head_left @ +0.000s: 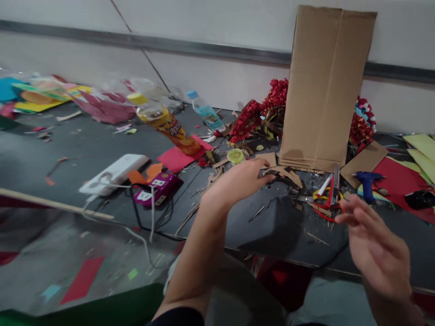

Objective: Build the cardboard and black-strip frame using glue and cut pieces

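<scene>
My left hand [242, 181] reaches over the table, fingers slightly curved and apart, by some curved cardboard scraps [288, 174]. Whether its fingertips touch them I cannot tell. My right hand [377, 244] is raised at the near edge, fingers stretched out, holding nothing. Just beyond it lie red-handled scissors [324, 212], a box cutter [335, 185] and a white pen-like stick [325, 184]. A tall folded cardboard panel [322, 86] stands upright against the wall. To its right is a blue glue gun [368, 184].
An orange drink bottle [173, 129] and a clear blue-capped bottle [208, 113] stand left. Nearer are a white power strip [113, 174] and a purple box [159, 189] with trailing cables. Red tinsel decorations [249, 120] flank the panel. Coloured paper [408, 181] lies right.
</scene>
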`<state>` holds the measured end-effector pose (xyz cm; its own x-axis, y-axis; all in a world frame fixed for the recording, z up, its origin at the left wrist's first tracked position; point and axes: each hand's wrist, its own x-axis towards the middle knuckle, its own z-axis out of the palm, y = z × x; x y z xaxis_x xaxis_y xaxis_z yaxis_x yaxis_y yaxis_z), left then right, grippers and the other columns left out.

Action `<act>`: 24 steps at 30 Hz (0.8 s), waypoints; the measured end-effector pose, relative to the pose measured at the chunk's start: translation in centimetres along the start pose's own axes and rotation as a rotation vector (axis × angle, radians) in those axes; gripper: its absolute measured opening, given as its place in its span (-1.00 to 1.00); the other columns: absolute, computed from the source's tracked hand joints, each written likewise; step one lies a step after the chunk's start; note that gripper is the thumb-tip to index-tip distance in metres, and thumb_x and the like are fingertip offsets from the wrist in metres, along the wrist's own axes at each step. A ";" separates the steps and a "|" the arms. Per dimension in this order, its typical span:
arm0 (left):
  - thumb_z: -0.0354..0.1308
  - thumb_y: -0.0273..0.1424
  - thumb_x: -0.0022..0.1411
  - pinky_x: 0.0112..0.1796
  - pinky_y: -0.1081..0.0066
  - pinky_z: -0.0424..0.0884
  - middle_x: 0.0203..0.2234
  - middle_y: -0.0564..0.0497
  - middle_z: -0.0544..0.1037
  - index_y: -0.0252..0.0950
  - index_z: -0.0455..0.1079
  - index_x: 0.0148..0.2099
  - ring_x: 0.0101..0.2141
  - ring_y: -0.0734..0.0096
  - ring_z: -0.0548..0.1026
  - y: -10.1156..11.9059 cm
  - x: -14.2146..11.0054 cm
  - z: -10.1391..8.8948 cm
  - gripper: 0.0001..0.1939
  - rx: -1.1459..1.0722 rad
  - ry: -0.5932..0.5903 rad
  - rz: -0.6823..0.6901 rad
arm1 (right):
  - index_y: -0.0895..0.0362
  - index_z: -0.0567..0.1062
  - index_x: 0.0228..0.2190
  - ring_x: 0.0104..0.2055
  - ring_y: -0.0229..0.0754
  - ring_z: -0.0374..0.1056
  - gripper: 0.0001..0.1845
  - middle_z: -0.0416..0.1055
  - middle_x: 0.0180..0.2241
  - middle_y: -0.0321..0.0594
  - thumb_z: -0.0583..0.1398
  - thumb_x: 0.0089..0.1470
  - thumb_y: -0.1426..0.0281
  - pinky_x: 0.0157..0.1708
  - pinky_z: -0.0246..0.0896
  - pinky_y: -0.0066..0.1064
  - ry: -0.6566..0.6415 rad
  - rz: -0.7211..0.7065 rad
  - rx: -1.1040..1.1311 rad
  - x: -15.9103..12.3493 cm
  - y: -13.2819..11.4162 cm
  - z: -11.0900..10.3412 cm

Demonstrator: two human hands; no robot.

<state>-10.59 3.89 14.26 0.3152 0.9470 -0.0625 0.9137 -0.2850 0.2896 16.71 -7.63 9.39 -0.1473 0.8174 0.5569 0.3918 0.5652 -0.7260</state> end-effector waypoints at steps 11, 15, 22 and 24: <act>0.04 -0.38 0.20 -0.21 0.29 0.44 -0.07 -0.10 0.52 -0.27 0.36 -0.03 -0.29 0.28 0.54 1.1 1.2 1.6 -0.71 -0.061 0.016 0.098 | 0.05 0.42 0.04 0.07 -0.05 0.37 -0.59 0.42 0.04 -0.11 0.07 0.19 0.24 -0.04 0.41 -0.15 0.062 0.226 0.016 4.5 12.5 -1.6; 0.02 -0.44 0.19 -0.13 0.29 0.43 -0.08 -0.07 0.51 -0.23 0.40 -0.09 -0.13 0.25 0.51 1.2 1.7 2.9 -0.75 -0.066 0.040 0.190 | 0.04 0.42 0.05 0.18 -0.06 0.26 -0.59 0.34 0.12 -0.13 0.06 0.20 0.25 0.13 0.24 -0.05 0.028 0.189 -0.044 3.9 12.1 -1.2; -0.04 -0.44 0.27 -0.13 0.34 0.43 -0.13 -0.09 0.52 -0.26 0.43 -0.11 -0.15 0.31 0.52 1.0 1.9 3.7 -0.75 0.001 0.090 0.180 | 0.02 0.37 0.09 0.19 -0.08 0.24 -0.58 0.32 0.13 -0.16 0.05 0.21 0.29 0.17 0.20 -0.08 -0.090 0.137 -0.111 3.5 10.7 -0.2; -0.05 -0.43 0.28 -0.13 0.35 0.43 -0.13 -0.10 0.53 -0.25 0.45 -0.11 -0.15 0.32 0.52 1.2 2.0 3.8 -0.74 0.027 0.106 0.195 | 0.02 0.35 0.11 0.19 -0.07 0.24 -0.56 0.32 0.13 -0.16 0.05 0.21 0.30 0.16 0.22 -0.11 -0.115 0.106 -0.166 3.4 10.4 0.0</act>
<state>-7.90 4.92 10.88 0.4596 0.8832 0.0933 0.8448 -0.4672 0.2608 20.32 1.02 3.73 -0.1961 0.8838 0.4249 0.5535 0.4574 -0.6960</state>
